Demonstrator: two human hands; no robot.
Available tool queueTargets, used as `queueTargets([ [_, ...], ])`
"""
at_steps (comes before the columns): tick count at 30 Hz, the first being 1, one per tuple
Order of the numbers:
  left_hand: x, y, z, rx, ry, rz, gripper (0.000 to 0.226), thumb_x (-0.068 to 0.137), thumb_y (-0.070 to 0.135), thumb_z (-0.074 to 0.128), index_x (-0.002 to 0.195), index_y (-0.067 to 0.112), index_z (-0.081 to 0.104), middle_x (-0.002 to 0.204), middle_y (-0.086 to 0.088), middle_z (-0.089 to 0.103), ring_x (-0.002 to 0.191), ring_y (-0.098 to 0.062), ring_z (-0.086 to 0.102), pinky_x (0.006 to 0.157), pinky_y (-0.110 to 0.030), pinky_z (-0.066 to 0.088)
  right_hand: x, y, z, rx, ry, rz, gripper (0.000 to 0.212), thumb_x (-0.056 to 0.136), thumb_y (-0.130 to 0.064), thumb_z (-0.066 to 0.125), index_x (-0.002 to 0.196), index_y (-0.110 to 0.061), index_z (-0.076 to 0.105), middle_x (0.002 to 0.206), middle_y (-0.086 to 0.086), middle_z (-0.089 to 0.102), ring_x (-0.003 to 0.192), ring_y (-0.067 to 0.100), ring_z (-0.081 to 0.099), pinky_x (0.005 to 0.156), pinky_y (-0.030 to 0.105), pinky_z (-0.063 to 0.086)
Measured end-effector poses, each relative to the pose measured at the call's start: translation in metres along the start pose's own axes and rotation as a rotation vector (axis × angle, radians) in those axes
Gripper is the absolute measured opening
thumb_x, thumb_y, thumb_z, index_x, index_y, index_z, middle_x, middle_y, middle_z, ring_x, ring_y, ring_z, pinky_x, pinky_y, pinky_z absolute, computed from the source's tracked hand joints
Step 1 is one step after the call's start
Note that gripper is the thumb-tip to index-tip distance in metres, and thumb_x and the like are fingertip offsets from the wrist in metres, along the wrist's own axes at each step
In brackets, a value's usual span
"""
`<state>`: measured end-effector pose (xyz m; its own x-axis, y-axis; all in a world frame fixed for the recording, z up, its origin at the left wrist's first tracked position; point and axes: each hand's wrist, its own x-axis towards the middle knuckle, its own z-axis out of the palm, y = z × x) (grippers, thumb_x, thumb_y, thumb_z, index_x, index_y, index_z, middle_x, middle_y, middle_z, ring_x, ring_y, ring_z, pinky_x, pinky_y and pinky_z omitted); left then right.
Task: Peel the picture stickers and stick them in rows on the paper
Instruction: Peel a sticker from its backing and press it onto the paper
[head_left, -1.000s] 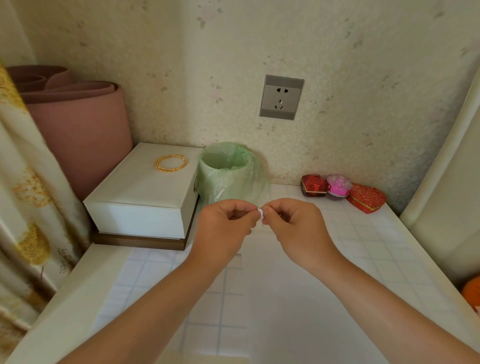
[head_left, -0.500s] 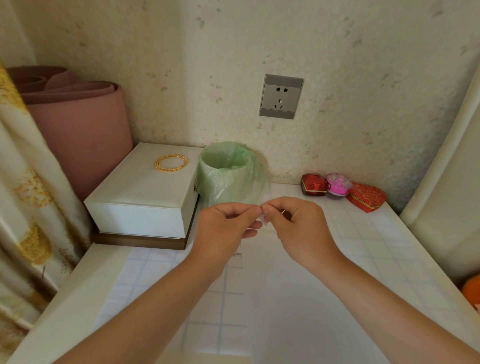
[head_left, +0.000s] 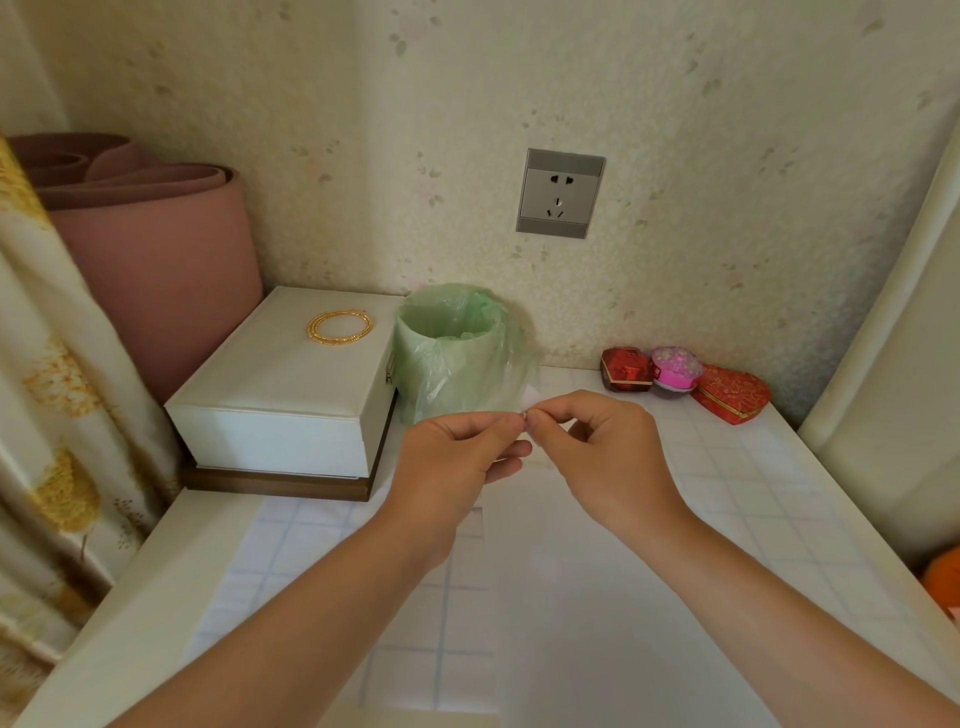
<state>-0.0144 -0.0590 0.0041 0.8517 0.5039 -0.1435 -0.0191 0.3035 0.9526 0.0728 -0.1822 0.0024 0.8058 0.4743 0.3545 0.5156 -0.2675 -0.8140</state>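
My left hand (head_left: 462, 457) and my right hand (head_left: 597, 441) meet fingertip to fingertip above the table, just in front of the green-lined bin. Both pinch one small whitish sticker piece (head_left: 531, 401), and a pale corner of it sticks up above my right fingertips. Its picture side is too small to make out. A white sheet of paper (head_left: 571, 597) lies flat on the table under and in front of my hands; I see no stickers on its visible part.
A small bin with a green bag (head_left: 457, 348) stands just behind my hands. Left of it sits a white box (head_left: 280, 395) with a gold bangle (head_left: 340, 326) on top. Three small gift boxes (head_left: 680, 382) sit at the back right by the wall. The table (head_left: 753, 499) has a grid-pattern cover.
My hands stayed in place in front of the bin. My left lower fingers uncurled a little, and a pale corner of the sticker piece now shows above my right fingertips.
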Motion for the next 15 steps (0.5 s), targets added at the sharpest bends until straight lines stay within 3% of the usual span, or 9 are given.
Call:
queueTargets([
  [8, 0.0005, -0.0004, -0.0001, 0.136, 0.045, 0.061, 0.007, 0.087, 0.013, 0.073, 0.086, 0.008, 0.077, 0.079, -0.008, 0.076, 0.079, -0.017, 0.074, 0.069, -0.021, 0.058, -0.0011, 0.0036, -0.0006, -0.118, -0.044, -0.067, 0.012, 0.089, -0.028, 0.067, 0.084, -0.031, 0.077, 0.084, -0.021, 0.071, 0.058, 0.008, 0.057, 0.061, 0.032, 0.053],
  [15, 0.0016, -0.0040, 0.0007, 0.274, 0.084, 0.122, 0.009, 0.087, 0.012, 0.070, 0.081, 0.009, 0.076, 0.074, -0.007, 0.074, 0.078, -0.022, 0.073, 0.071, -0.026, 0.061, -0.0024, 0.0012, 0.0001, -0.156, -0.080, -0.094, 0.014, 0.090, -0.030, 0.065, 0.081, -0.033, 0.075, 0.082, -0.022, 0.069, 0.059, 0.011, 0.058, 0.062, 0.035, 0.053],
])
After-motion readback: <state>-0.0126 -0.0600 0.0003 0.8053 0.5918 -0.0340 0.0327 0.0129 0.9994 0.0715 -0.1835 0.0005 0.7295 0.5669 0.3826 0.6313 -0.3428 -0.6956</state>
